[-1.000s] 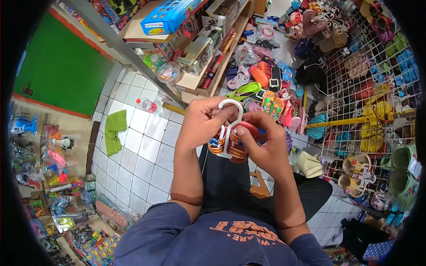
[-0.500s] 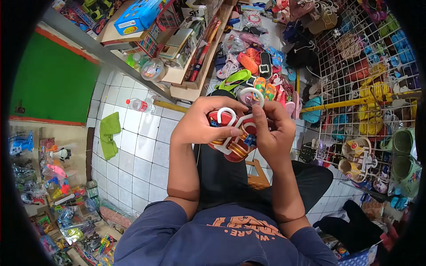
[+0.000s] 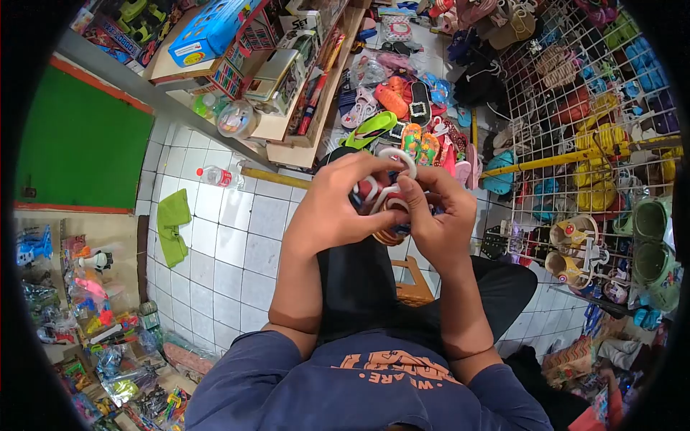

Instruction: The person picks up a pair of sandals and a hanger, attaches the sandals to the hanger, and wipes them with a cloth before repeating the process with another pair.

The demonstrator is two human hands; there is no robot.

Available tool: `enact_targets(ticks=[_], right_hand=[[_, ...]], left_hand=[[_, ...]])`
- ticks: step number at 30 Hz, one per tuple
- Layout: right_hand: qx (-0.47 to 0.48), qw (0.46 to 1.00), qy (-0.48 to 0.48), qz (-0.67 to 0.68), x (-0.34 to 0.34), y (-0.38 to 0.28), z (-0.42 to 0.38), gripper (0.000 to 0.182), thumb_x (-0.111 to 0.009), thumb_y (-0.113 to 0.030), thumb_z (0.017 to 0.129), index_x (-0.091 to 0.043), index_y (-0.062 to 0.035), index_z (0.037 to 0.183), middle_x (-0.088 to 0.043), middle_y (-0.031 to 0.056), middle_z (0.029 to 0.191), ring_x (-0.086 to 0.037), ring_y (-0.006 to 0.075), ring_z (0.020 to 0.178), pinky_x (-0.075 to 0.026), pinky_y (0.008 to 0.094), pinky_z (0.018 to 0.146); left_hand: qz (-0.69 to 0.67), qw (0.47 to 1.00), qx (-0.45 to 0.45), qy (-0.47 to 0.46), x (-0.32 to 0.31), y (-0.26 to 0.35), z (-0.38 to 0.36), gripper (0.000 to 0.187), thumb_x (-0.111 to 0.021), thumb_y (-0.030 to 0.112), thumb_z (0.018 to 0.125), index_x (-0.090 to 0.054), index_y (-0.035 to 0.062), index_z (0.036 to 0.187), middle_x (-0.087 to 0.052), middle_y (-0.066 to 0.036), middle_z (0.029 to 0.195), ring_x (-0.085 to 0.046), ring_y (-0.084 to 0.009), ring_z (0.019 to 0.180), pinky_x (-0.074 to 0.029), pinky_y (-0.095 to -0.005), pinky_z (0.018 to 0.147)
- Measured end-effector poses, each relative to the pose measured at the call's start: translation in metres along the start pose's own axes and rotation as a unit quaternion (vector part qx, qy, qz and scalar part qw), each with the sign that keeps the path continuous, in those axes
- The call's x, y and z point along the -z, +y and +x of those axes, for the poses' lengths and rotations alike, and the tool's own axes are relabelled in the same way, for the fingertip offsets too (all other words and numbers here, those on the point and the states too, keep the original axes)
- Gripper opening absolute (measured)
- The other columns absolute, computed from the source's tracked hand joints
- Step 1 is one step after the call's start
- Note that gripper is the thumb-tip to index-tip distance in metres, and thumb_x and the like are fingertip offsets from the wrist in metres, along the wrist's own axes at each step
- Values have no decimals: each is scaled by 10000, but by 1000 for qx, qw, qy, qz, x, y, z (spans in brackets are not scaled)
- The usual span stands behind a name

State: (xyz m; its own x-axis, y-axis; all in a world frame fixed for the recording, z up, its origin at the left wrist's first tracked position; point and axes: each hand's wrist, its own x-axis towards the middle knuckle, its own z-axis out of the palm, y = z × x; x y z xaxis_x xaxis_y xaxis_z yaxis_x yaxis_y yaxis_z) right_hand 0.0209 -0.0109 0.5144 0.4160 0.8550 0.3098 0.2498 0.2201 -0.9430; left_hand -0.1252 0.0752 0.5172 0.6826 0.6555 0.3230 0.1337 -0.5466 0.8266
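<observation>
Both hands hold a pair of small red sandals [image 3: 389, 236] with striped straps, fixed to a white plastic shoe hanger [image 3: 394, 152]. My left hand [image 3: 332, 202] curls around the left side, its thumb pressed across the front. With thumb and bent fingers, my right hand [image 3: 440, 215] pinches the hanger beside its round hook. The fingers cover much of the sandals, leaving the lower striped part and bits of red and blue in sight. The pair is held up above my dark trouser legs.
A pile of sandals [image 3: 392, 108] covers the floor ahead. Rightward stands a wire rack [image 3: 546, 129] hung with footwear, crossed by a yellow bar [image 3: 568, 164]. A wooden shelf [image 3: 295, 154], plastic bottle [image 3: 214, 176] and green cloth [image 3: 173, 228] lie left. A brown wooden stool [image 3: 415, 284] shows below.
The sandals have tilted and are now more hidden behind my fingers. My left hand has closed further over them, and the hanger's hook has tipped lower. The view has shifted slightly.
</observation>
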Motion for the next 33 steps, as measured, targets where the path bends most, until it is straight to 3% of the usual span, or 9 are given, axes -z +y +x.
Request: enact_targets(ticks=[4,6,10,12,13,16,21,26,33], right_hand=[[10,998,-38,-42,6,-2,0,109,-682,-62,872,-675,27,935,-698,98,753,-691,137,664,-525,257,597],[-55,998,-7,11,7,-2,-2,102,-675,-64,883,-674,31,921,-695,76,749,-679,113,668,-520,248,596],[-17,1000,17,-7,11,10,-5,99,-667,-64,893,-666,32,916,-683,58,728,-655,82,655,-506,233,587],[-39,998,34,19,16,12,-5,108,-656,-66,906,-650,35,943,-677,55,745,-631,65,655,-492,216,582],[-38,998,40,18,18,11,-4,108,-656,-66,906,-650,35,943,-677,55,745,-631,65,655,-492,216,582],[-27,995,76,65,23,6,-3,129,-643,-79,924,-632,41,970,-669,48,777,-611,54,674,-479,205,587],[-34,989,116,90,35,10,-8,133,-623,-87,942,-607,40,977,-654,34,800,-588,42,691,-469,201,605],[-18,988,120,92,52,13,-15,139,-627,-97,942,-601,33,981,-652,30,801,-586,42,688,-465,199,599],[-2,997,74,27,98,4,-23,219,-696,-102,877,-601,20,1032,-669,61,811,-610,65,723,-490,228,642]], left_hand=[[25,999,31,-30,-8,3,1,518,-800,195,629,-612,71,1096,-634,-147,1002,-611,-341,922,-498,-394,833],[15,999,30,-40,-11,4,5,542,-756,151,626,-596,46,1133,-603,-157,1020,-605,-309,940,-489,-359,829],[32,996,56,-66,-13,1,6,624,-749,138,650,-571,59,1242,-600,-126,1044,-605,-257,963,-486,-328,854],[-164,986,31,-21,-18,-13,2,590,-772,219,739,-563,42,1262,-641,-131,1087,-626,-255,998,-488,-353,856],[-194,980,18,-44,-16,-17,3,511,-687,206,844,-549,35,1305,-659,-119,1093,-636,-222,1010,-485,-339,871],[-216,971,70,-77,-20,-24,3,481,-655,219,876,-550,29,1306,-671,-129,1076,-653,-240,988,-486,-351,890],[-336,935,118,-9,-42,-10,9,301,-648,205,917,-659,0,1136,-694,-99,1012,-623,-87,918,-505,-263,799],[-234,959,161,-11,-62,-3,12,200,-646,145,903,-697,-26,992,-703,-86,830,-636,-93,780,-508,-239,707],[-154,981,78,92,-98,15,19,161,-636,123,906,-687,-30,903,-685,-60,752,-617,-76,695,-497,-244,635]])
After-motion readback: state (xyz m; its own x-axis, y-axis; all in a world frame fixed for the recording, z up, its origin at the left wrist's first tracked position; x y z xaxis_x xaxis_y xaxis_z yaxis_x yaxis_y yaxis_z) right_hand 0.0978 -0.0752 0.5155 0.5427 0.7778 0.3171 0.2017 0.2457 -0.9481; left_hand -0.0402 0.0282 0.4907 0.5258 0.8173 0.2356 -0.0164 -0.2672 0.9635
